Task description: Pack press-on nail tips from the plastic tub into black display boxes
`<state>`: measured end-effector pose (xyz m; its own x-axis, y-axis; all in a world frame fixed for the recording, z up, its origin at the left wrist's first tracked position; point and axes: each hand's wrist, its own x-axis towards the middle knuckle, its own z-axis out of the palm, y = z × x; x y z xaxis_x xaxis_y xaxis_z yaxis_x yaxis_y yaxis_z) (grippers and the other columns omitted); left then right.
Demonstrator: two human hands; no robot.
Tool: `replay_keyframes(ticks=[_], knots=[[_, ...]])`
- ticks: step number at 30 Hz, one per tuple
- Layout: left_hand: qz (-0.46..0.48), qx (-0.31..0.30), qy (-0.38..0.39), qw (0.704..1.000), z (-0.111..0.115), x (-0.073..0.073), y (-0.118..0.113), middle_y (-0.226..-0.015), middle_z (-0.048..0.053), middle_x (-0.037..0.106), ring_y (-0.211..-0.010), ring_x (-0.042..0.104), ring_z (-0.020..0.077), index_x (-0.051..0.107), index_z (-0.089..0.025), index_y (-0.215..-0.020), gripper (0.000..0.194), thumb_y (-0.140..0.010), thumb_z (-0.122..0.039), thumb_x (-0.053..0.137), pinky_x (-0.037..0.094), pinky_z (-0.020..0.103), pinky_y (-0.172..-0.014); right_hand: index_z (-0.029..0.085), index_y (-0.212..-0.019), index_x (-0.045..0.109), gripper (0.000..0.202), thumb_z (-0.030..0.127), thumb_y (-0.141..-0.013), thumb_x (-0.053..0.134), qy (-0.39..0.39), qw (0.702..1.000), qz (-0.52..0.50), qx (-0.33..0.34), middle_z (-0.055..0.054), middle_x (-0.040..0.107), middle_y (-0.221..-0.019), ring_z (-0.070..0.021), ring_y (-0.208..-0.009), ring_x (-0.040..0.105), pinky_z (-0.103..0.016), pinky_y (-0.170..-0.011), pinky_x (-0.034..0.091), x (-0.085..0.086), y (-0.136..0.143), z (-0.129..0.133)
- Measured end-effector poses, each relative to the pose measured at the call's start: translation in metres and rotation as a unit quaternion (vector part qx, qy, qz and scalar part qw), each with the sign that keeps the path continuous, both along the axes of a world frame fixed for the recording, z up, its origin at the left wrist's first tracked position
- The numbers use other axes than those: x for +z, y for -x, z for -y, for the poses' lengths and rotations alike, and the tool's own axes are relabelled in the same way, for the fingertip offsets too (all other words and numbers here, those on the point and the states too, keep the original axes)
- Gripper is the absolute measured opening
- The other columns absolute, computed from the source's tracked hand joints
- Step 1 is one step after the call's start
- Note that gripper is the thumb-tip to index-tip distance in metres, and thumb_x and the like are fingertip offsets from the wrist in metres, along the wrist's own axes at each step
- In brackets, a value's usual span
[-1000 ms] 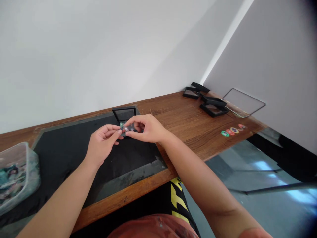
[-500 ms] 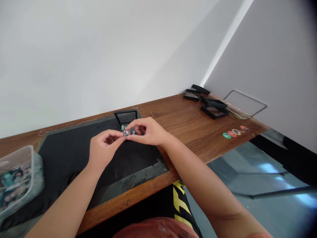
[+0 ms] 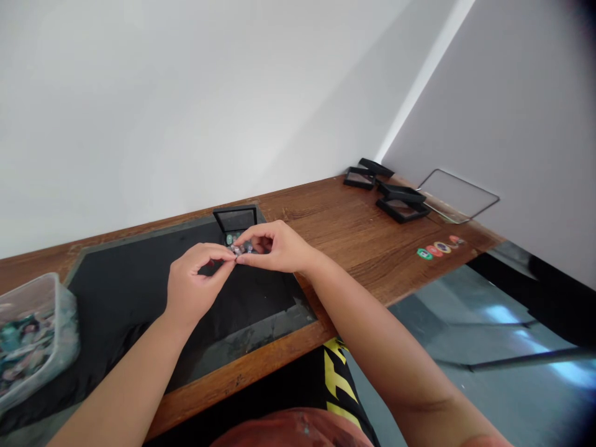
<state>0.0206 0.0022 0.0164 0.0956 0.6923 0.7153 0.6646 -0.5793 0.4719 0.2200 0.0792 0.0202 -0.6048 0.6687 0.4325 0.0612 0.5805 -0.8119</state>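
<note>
Watching remotely, I see my left hand (image 3: 193,282) and right hand (image 3: 282,248) narrowly pinching small glassy beads (image 3: 238,249) at the near side of the open black display case (image 3: 235,219); uneven fingertip pressure could drop one.

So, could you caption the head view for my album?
Left hand and right hand holding a small shiny item by an open black case on a dark mat.

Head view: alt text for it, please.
Left hand and right hand pinch a small shiny piece at an open black case on a dark mat. A clear tub of mixed pieces stands at left; black frames lie far right.
</note>
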Motion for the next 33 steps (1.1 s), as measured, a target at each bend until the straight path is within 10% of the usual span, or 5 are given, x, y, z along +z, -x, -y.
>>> replay_keyframes(ticks=[33], knots=[[0.030,-0.022,-0.011,0.999,0.0030,0.0008,-0.0025,-0.101,0.002,0.077,-0.097,0.072,0.0176,0.072,-0.023,-0.084,0.013,-0.085,-0.010,0.072,0.056,0.036,-0.092,0.014,-0.095,0.077,0.032,0.040,-0.077,0.083,0.088,0.994,-0.043,0.043,0.007,0.051,-0.058,-0.0063,-0.053,0.040,-0.023,-0.053,0.030,0.0031,0.0030,0.0030]])
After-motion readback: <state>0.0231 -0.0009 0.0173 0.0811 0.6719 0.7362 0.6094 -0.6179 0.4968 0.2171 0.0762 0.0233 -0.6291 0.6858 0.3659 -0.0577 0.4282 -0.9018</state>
